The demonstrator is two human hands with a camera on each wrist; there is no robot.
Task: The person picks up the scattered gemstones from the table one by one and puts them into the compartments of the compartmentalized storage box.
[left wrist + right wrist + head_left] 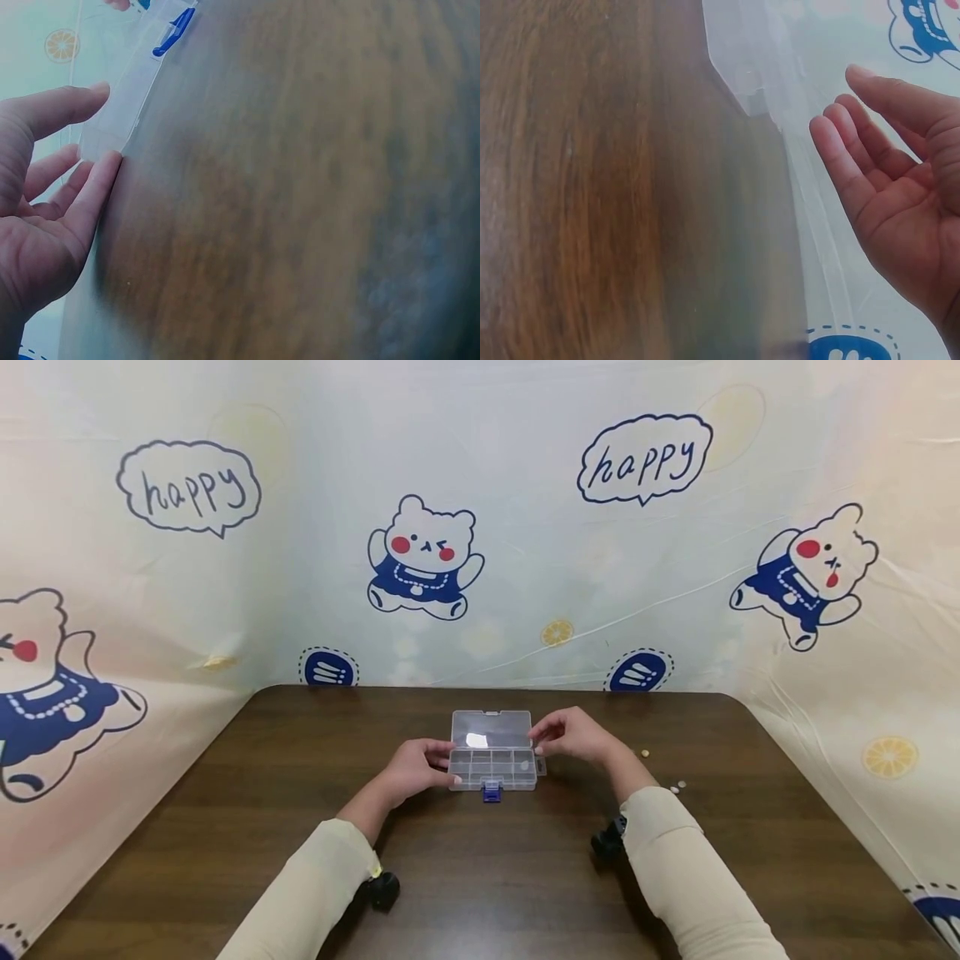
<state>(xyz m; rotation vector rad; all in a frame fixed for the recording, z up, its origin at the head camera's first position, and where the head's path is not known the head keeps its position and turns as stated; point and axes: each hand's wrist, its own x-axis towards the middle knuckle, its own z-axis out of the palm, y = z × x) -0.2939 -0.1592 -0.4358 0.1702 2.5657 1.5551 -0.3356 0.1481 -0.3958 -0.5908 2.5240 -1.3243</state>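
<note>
Woodgrain table [487,877], clear rectangular plastic box [481,768] (lid [502,727] raised), left fingers [94,189] gripping it, right fingers [840,159] loose

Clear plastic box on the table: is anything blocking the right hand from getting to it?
Nothing visible is. The right hand is at the right edge of the clear plastic box; the small pieces lie farther right, out of the way.

Soft light brightens the head view, glare whitens the clear lid [504,727] at near left, and dimmer wrist views blur the table [285,195].
</note>
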